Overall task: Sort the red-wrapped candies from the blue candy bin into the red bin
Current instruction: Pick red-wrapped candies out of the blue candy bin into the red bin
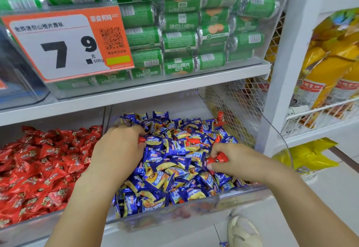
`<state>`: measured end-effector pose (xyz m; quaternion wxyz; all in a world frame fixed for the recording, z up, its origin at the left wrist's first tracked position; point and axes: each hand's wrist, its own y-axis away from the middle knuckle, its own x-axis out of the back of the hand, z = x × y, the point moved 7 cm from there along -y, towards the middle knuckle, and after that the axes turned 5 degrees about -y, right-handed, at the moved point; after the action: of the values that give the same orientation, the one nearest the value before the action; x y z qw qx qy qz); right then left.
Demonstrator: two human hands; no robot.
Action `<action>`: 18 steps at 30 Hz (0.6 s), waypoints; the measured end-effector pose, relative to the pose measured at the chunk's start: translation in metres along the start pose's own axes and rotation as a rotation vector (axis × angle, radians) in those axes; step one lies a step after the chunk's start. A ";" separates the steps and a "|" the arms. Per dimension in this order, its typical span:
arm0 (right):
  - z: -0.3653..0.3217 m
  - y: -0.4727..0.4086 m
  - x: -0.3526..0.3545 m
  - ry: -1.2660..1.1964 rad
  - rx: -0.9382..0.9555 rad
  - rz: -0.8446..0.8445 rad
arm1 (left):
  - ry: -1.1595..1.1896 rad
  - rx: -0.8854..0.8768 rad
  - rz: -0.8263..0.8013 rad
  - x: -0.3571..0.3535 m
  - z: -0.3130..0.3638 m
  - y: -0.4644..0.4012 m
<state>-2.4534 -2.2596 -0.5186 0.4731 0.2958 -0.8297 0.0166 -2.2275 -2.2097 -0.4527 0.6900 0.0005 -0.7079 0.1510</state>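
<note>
Both hands are down in the blue candy bin (194, 204), a clear-fronted bin on the lower shelf heaped with blue-and-yellow wrapped candies (167, 169); the left hand (118, 147) lies over the far left part of the heap with its fingers curled, and a red-wrapped candy (141, 139) shows at its fingertips, pinched there; the right hand (233, 161) sits at the right side of the heap, thumb and fingers curled round another red candy (218, 158); more red wrappers remain among the blue, one (193, 141) near the middle just beyond the right hand and one (220, 118) at the far right corner against the white mesh wall (229, 101); the red bin (29, 221) stands just left of the blue one, touching it side by side, full of red-wrapped candies (38, 167); on the shelf above, green snack rolls (180, 38) fill a clear box, with an orange and white price sign (66, 42) in front on the left; yellow bags (328, 67) hang on the rack to the right; a pale shoe (244, 231) shows on the floor near the bottom.
</note>
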 end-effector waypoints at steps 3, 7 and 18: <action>0.011 0.006 0.027 -0.109 -0.086 0.158 | 0.131 0.045 0.078 0.019 0.004 0.001; 0.020 0.006 0.051 -0.190 -0.152 0.395 | 0.274 -0.024 0.048 0.023 0.036 0.000; 0.029 -0.024 0.034 -0.107 -0.182 0.356 | 0.065 -0.377 -0.223 -0.028 0.115 -0.022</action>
<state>-2.4767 -2.3046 -0.5132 0.4428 0.1009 -0.8909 0.0093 -2.3340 -2.2614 -0.4758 0.7128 -0.0548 -0.6965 -0.0613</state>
